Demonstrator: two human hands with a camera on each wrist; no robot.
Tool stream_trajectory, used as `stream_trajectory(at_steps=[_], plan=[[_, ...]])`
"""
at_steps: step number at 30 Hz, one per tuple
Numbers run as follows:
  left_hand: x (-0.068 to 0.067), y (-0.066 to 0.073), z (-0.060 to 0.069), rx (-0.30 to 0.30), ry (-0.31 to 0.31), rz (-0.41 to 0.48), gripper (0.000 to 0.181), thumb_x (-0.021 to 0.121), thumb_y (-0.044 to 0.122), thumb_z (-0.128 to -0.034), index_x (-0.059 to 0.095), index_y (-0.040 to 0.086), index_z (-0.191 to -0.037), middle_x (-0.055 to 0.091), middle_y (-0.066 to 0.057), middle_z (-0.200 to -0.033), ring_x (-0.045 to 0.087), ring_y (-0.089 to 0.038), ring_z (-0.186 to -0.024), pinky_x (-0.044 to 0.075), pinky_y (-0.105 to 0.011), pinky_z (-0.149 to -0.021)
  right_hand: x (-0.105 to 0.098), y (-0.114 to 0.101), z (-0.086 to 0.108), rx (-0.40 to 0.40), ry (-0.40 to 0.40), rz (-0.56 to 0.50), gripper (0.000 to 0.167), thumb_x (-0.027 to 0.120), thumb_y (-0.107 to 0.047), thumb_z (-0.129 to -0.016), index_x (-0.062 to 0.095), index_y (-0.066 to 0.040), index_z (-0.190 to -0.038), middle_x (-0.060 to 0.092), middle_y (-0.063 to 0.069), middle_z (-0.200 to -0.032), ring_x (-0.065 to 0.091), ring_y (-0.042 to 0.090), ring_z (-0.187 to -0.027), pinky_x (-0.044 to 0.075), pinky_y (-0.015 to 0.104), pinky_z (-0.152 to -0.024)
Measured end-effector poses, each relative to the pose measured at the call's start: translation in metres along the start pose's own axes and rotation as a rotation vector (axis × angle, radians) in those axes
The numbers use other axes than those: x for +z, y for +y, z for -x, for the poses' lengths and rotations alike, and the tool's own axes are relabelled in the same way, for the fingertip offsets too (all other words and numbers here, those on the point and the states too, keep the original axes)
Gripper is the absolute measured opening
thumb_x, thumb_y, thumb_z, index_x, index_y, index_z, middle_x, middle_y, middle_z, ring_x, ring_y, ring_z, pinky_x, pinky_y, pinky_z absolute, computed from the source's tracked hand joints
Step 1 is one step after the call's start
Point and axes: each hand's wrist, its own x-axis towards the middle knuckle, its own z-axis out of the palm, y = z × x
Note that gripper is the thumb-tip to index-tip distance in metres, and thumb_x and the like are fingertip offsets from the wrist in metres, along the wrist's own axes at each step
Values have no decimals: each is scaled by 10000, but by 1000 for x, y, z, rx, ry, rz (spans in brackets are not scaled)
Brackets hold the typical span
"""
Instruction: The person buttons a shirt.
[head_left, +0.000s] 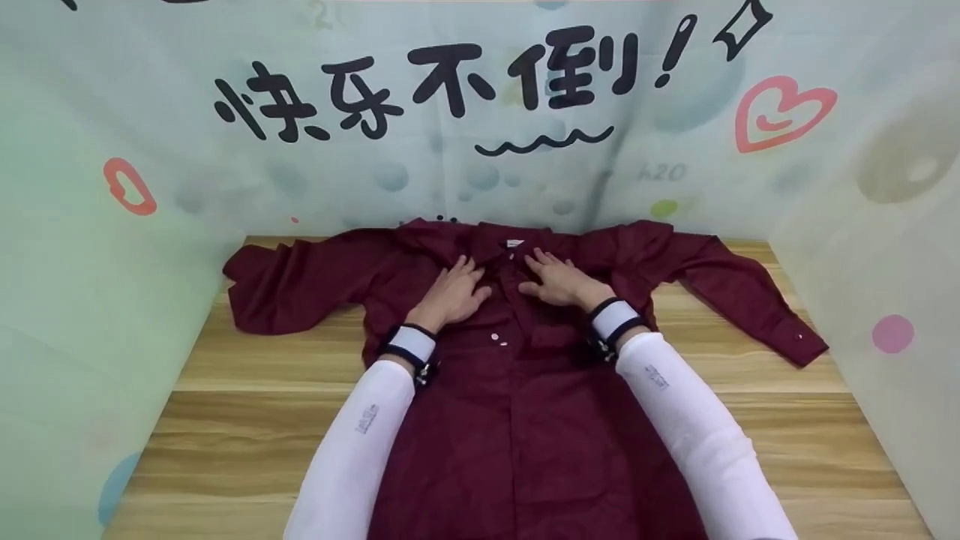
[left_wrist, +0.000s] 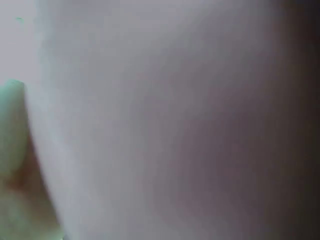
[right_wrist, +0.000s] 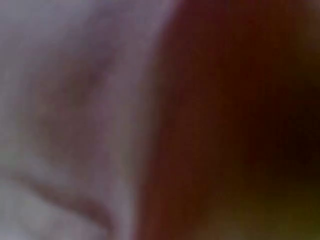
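Note:
A dark red long-sleeved shirt [head_left: 465,420] lies front up, its collar at the far side and its sleeves spread to both sides. My left hand [head_left: 452,292] rests on the chest left of the button strip, fingers extended toward the collar. On the other side of the strip, my right hand [head_left: 559,280] lies on the cloth just below the collar, its fingers spread. White buttons and a pale neck label show on the shirt. Both wrist views are blurred and filled mostly by skin at close range; the fingertips cannot be made out there.
The shirt is on a wood-grain table [head_left: 232,435]. A pale printed curtain [head_left: 480,180] with black characters stands along the back edge, and similar panels rise at the left and right. The left sleeve is bent and bunched; the right one slants toward the front.

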Motion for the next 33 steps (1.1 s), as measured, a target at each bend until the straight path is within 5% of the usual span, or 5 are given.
stream_trajectory(at_steps=[13, 21, 25, 29, 33], plan=[[1, 17, 77, 287, 35, -76, 443, 610, 370, -927, 638, 60, -1242, 611, -91, -1190, 550, -266, -1105, 414, -372, -960, 2, -1, 82, -301, 142, 35, 772, 549, -625, -871, 506, -47, -1381, 485, 166, -1388, 406, 317, -1306, 233, 501, -1089], [19, 19, 100, 402, 102, -150, 217, 648, 115, -883, 717, 74, -1084, 615, -57, -954, 582, -251, -905, 484, -365, -820, 22, 12, 110, -468, 241, 64, 166, 684, -183, -895, 731, -86, -1022, 701, 35, -987, 661, 193, -911, 517, 383, -785], [11, 24, 110, 434, 116, -115, 192, 623, 56, -865, 736, 73, -1019, 600, -43, -878, 594, -246, -855, 489, -367, -789, 22, 16, 116, -480, 285, 49, 98, 672, -153, -901, 741, -107, -954, 707, -5, -912, 670, 149, -830, 531, 358, -717], [-5, 30, 123, 437, 76, -73, 211, 600, 48, -846, 741, 68, -1002, 610, -41, -875, 609, -237, -853, 492, -356, -785, 18, 17, 121, -482, 280, 28, 71, 689, -150, -885, 744, -114, -913, 701, -28, -861, 664, 133, -777, 527, 356, -680], [-17, 33, 138, 394, -64, -60, 229, 589, 58, -829, 750, 77, -991, 665, -34, -919, 635, -209, -873, 499, -326, -788, 16, 16, 123, -482, 208, 34, 86, 685, -157, -891, 715, -131, -816, 651, -78, -748, 607, 77, -667, 495, 311, -621]])
